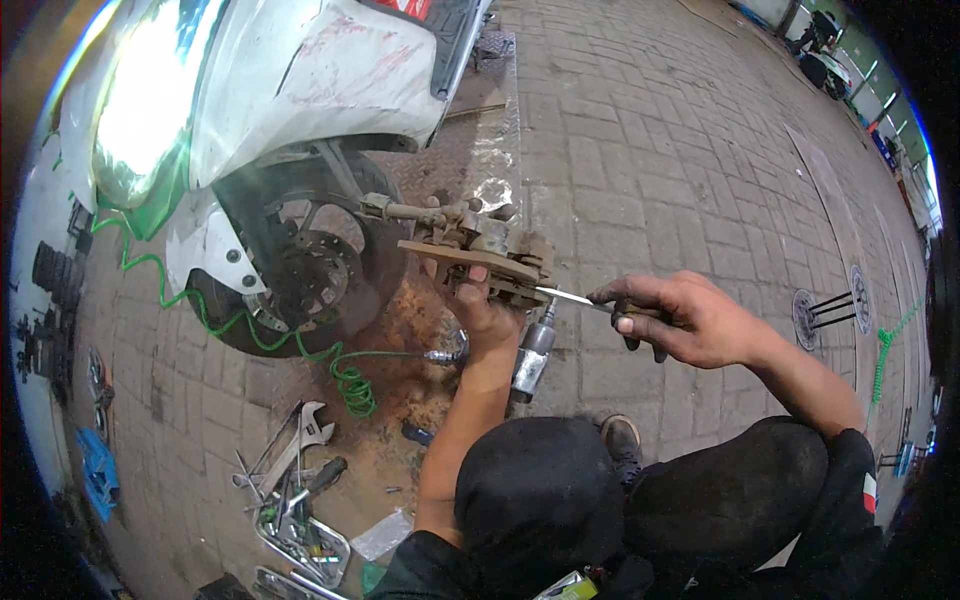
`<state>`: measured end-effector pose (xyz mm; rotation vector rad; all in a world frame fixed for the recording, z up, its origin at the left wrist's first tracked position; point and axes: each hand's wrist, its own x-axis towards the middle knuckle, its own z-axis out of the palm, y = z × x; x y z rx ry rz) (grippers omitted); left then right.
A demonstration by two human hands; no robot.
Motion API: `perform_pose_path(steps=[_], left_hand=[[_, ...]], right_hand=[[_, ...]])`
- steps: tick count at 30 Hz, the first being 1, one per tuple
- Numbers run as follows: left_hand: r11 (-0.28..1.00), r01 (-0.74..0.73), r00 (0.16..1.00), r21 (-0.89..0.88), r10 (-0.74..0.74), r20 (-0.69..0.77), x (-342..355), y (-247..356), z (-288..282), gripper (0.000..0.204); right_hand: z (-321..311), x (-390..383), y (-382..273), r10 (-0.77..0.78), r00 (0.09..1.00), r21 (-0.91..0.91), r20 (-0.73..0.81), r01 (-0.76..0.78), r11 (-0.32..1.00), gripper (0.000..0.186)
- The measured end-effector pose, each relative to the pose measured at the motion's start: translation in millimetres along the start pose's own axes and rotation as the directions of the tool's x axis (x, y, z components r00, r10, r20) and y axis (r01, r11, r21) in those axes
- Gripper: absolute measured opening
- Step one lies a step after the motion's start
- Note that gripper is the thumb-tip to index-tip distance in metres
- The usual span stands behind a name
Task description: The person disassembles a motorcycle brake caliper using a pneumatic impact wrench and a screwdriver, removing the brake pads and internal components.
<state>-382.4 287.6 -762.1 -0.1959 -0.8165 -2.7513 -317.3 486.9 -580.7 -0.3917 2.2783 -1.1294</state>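
Observation:
My left hand (487,312) is closed around a rusty, dirty brake caliper (490,240) and holds it up beside the scooter's front wheel. Its thumb presses on the caliper's near side. In my right hand (670,318) is a screwdriver (572,297) with a bright metal shaft, its tip at the caliper's right end. The fingers cover most of its handle. The black front wheel (385,285) with its brake disc (312,275) stands just left of the caliper, under the scooter's white bodywork (330,80).
A silver air tool (533,358) stands below the caliper, by my left forearm. The coiled green air hose (352,385) runs to a fitting beside that forearm. An adjustable wrench (300,445) and several tools lie on the rusty floor plate. Right, a black-legged metal stand (832,308) rests on brick paving.

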Motion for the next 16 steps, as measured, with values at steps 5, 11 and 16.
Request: perform_pose_path(steps=[5, 11, 16], left_hand=[[0.991, -0.117, 0.987, 0.064, 0.124, -0.101, 3, -14, -5, 0.069], [0.997, -0.072, 0.996, -0.009, 0.071, -0.046, 1, -7, -3, 0.083], [0.988, -0.137, 0.990, 0.073, 0.138, -0.011, 2, -8, -4, 0.086]], right_hand=[[-8, -7, -24, -0.058, 0.998, -0.385, 0.003, 0.054, 0.921, 0.035], [-10, -7, -21, -0.207, 0.977, -0.372, -0.049, 0.175, 0.912, 0.033], [2, -3, -23, -0.314, 0.947, -0.632, -0.064, 0.205, 0.747, 0.039]])
